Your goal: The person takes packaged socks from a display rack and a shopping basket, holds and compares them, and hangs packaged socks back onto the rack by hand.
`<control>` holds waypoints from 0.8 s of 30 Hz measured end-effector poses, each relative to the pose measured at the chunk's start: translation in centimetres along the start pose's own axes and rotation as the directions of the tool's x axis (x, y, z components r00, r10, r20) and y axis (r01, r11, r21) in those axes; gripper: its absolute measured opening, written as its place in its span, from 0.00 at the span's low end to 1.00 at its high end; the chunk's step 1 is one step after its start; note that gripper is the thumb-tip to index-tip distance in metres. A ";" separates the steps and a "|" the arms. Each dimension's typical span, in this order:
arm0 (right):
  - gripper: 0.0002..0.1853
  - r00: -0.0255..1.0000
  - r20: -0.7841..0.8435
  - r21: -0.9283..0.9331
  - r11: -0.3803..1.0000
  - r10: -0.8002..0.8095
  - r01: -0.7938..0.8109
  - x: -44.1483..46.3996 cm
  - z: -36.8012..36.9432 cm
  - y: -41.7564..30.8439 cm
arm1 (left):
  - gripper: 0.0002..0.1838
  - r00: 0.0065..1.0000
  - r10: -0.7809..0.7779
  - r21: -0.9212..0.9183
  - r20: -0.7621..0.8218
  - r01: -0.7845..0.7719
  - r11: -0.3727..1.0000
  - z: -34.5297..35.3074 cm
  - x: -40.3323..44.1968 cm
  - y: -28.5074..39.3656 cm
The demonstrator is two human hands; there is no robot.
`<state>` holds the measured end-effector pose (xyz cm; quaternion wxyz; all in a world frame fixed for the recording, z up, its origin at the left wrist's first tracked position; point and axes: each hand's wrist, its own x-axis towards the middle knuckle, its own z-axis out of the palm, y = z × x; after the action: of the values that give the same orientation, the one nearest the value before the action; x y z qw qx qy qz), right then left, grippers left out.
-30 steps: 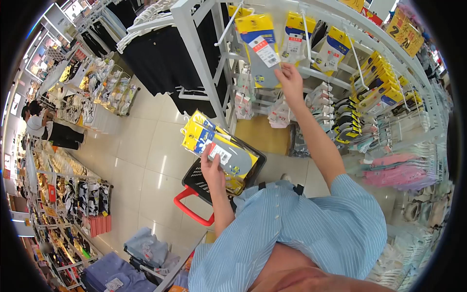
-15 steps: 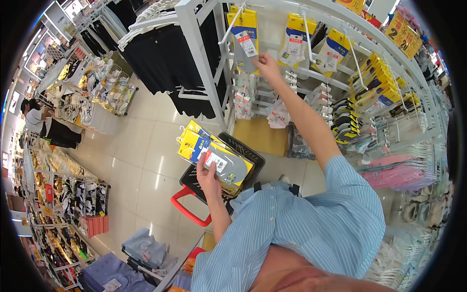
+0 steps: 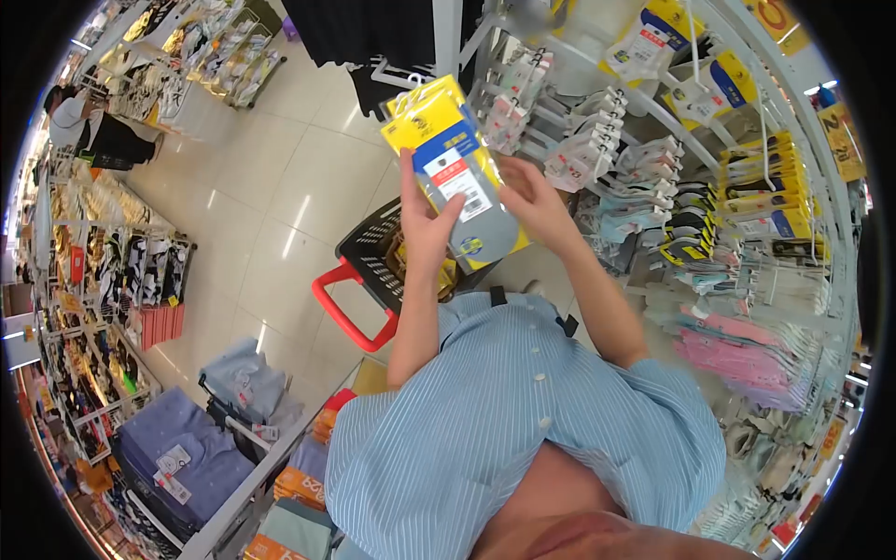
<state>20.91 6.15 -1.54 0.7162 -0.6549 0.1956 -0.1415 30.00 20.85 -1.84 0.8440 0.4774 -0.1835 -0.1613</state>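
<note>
My left hand (image 3: 427,222) grips a small stack of flat plastic-wrapped sock packs (image 3: 483,222) with yellow and blue headers, grey contents and a white-and-red price label. Its thumb lies over the label side. At the stack's right edge, my right hand (image 3: 543,207) has its fingers bent against the packs, partly hidden behind them. Below and left stands a black shopping basket (image 3: 359,247) with a red handle (image 3: 327,313). Some yellow packaging shows inside the basket, mostly covered by my hands.
A white rack (image 3: 635,103) on the right carries yellow-and-blue packs (image 3: 709,89), small hanging socks (image 3: 597,140) and pink garments (image 3: 723,350). Black clothes (image 3: 359,33) hang ahead. Folded blue-purple cloth (image 3: 182,448) lies lower left. A person (image 3: 107,135) stands at the far left.
My right hand has come down from the hanging packs on the rack to the packs in my left hand. The left hand has raised the packs above the basket. The view has shifted.
</note>
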 end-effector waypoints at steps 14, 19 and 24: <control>0.25 0.981 -0.170 -0.088 0.993 -0.091 0.077 -3.0 -0.6 -1.5 | 0.42 0.990 -0.144 -0.283 0.006 0.140 0.949 2.1 0.3 -1.7; 0.21 0.988 -0.155 -0.087 0.996 -0.020 0.006 -3.1 -1.3 -1.2 | 0.38 0.990 -0.141 -0.200 0.006 0.140 0.970 1.5 0.8 -2.3; 0.18 0.984 -0.176 -0.111 0.993 0.025 -0.045 -2.7 -1.2 -1.2 | 0.34 0.987 -0.152 -0.209 0.045 0.158 0.965 1.8 0.9 -1.8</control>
<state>18.03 6.18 -0.12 0.6599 -0.6763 0.2769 -0.1744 29.74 18.22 -2.40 0.8721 0.3954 -0.1395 -0.2524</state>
